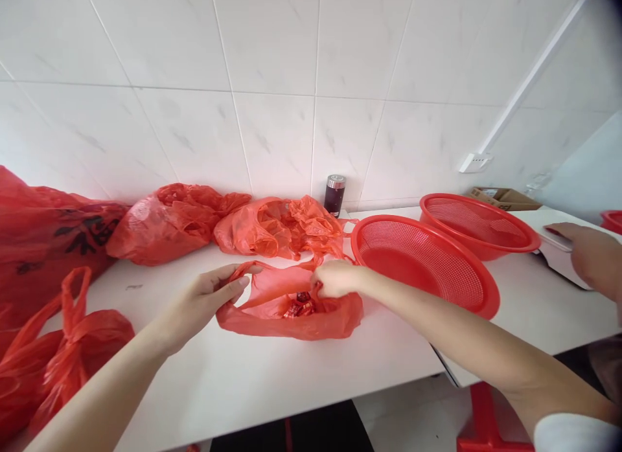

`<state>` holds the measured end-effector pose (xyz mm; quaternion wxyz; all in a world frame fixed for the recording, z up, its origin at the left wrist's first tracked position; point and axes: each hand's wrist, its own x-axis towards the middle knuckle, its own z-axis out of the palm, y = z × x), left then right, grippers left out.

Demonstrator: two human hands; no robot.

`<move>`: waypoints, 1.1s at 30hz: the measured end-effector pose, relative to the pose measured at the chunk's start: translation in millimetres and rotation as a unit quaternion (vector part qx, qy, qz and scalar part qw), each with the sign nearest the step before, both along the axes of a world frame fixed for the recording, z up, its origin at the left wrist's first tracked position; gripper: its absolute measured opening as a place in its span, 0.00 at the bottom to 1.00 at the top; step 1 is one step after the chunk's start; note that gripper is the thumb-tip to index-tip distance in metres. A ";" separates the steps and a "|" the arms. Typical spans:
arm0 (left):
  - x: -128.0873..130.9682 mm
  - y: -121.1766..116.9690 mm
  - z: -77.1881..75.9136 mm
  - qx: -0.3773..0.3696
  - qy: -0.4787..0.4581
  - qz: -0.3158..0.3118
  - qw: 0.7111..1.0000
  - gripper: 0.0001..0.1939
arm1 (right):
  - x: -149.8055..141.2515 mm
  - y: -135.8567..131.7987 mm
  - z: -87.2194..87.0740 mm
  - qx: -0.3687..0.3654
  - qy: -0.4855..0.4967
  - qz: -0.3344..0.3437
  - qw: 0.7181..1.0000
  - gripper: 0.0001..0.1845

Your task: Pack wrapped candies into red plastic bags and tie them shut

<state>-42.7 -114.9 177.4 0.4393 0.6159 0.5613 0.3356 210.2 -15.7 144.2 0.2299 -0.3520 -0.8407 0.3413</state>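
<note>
Evidently, left hand [201,303] and right hand [335,279] both pinch the open bag [301,327], while black characters [94,235] mark the large sack [36,238].

There are at least five red bags [296,326] [279,228] [165,228] [43,245] [97,335], two large baskets [418,267] [479,222], one flask [335,196] and one carton [510,199].

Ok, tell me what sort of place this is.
Probably a small packing workroom. White tables stand against a tiled wall, red mesh baskets sit beside several red plastic bags, and the open bag holds small wrapped items.
</note>
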 end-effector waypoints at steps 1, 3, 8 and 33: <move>-2.3 0.9 0.9 0.004 0.002 0.005 1.000 0.15 | 9.1 4.6 13.2 -0.014 -0.036 0.025 0.999 0.09; -8.8 3.7 6.7 0.018 -0.019 0.032 0.999 0.14 | 28.8 12.7 43.1 -0.037 -0.083 0.046 0.995 0.12; -24.7 9.6 37.5 0.087 -0.161 0.144 0.973 0.09 | 72.8 18.1 115.6 0.000 0.023 -0.114 0.993 0.12; 16.4 16.6 74.3 0.079 -0.146 -0.102 0.981 0.14 | -20.5 -34.9 178.4 0.047 -0.017 0.117 0.992 0.05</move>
